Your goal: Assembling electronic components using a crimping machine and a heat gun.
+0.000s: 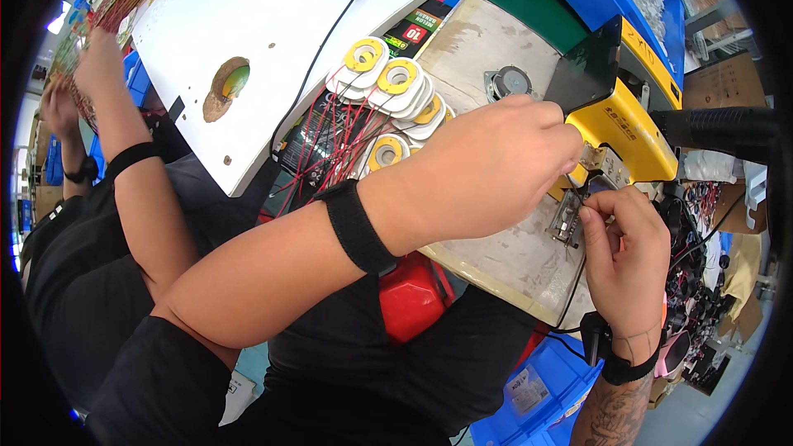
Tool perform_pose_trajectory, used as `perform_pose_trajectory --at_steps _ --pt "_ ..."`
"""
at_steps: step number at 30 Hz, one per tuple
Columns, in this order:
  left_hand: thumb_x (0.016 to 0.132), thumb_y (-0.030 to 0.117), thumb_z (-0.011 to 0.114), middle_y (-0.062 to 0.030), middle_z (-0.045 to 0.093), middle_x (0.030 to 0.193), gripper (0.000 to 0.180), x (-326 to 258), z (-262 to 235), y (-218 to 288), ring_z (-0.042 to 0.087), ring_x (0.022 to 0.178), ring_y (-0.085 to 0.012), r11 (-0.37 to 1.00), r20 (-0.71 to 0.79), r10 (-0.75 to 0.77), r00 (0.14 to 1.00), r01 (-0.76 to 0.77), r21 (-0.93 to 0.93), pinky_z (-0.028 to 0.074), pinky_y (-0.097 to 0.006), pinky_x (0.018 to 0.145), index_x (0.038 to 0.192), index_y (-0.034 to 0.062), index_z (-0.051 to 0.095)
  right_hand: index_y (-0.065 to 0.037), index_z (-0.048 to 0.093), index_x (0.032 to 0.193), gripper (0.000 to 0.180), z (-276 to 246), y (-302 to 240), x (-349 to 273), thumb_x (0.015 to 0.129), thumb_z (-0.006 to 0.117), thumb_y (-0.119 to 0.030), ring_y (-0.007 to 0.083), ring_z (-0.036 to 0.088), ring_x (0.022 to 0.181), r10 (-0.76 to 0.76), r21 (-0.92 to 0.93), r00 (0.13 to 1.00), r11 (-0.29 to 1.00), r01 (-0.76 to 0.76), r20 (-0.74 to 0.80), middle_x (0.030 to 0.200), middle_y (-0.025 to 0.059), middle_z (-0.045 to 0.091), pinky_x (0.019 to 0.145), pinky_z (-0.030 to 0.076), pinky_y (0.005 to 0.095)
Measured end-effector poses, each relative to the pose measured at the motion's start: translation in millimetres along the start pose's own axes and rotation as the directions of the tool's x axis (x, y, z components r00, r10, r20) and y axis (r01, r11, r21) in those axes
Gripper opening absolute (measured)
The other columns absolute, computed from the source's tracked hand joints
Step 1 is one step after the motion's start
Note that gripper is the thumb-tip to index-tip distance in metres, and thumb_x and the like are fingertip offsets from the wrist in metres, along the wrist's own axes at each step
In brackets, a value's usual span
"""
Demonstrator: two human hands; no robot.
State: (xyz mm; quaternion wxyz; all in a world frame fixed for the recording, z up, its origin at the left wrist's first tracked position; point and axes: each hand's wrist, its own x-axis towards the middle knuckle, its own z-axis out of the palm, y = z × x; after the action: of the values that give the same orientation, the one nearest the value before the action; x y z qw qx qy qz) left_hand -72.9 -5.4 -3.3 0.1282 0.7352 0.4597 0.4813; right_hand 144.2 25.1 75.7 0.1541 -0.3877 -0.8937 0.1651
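Observation:
My left hand (504,165) reaches across from the left with its fingers closed at the front of a yellow and black bench machine (632,136). Its fingertips are partly hidden, so what they hold cannot be made out. Close below them, my right hand (628,239) pinches a thin dark wire (581,196) between thumb and forefinger. Beside the fingertips lies a small metal fixture (565,219) at the machine's base. A round black speaker (508,81) rests on the worn board (471,41) beyond my left hand. Both wrists wear black straps.
Stacked white rings with yellow centres (398,76) trail red and black wires left of the board. A white table (273,16) has a round hole. A co-worker's arm (149,182) is at the left. Blue bins (529,392) stand below and at the far right; a black hose (710,128) is beside the machine.

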Motion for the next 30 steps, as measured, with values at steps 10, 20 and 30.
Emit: perform_pose_trajectory --at_steps 10,20,30 --pt "0.099 0.010 0.068 -0.0119 0.062 0.092 0.006 -4.1 0.3 1.6 0.064 0.090 -0.0364 1.000 0.009 -0.017 1.000 0.017 -0.008 0.053 -0.046 0.077 0.102 0.0050 0.067 0.000 0.070 0.098 0.009 3.5 5.6 -5.5 0.091 0.075 0.005 0.0273 0.066 0.069 -0.037 -0.070 0.999 0.997 0.038 0.011 0.083 0.0127 0.064 0.062 0.053 0.0351" --pt "0.099 0.011 0.069 -0.0121 0.061 0.091 0.007 2.7 -2.1 3.1 0.065 0.089 -0.0363 0.999 -0.026 0.019 0.999 -0.019 0.028 0.053 -0.047 0.076 0.101 0.0050 0.067 -0.001 0.070 0.099 0.008 4.7 2.2 -8.5 0.094 0.074 0.004 0.0247 0.065 0.068 0.009 0.034 0.999 0.999 -0.007 -0.047 0.086 0.0116 0.064 0.062 0.052 0.0345" --pt "0.099 0.014 0.070 -0.0114 0.063 0.093 0.008 -0.6 -1.0 -3.4 0.066 0.090 -0.0363 0.999 0.011 -0.019 1.000 0.019 0.047 0.054 -0.047 0.076 0.102 0.0061 0.069 -0.002 0.070 0.097 0.007 10.5 5.9 -8.5 0.094 0.074 0.001 0.0268 0.066 0.067 -0.033 -0.048 0.997 0.998 0.029 -0.073 0.085 0.0111 0.064 0.060 0.051 0.0382"
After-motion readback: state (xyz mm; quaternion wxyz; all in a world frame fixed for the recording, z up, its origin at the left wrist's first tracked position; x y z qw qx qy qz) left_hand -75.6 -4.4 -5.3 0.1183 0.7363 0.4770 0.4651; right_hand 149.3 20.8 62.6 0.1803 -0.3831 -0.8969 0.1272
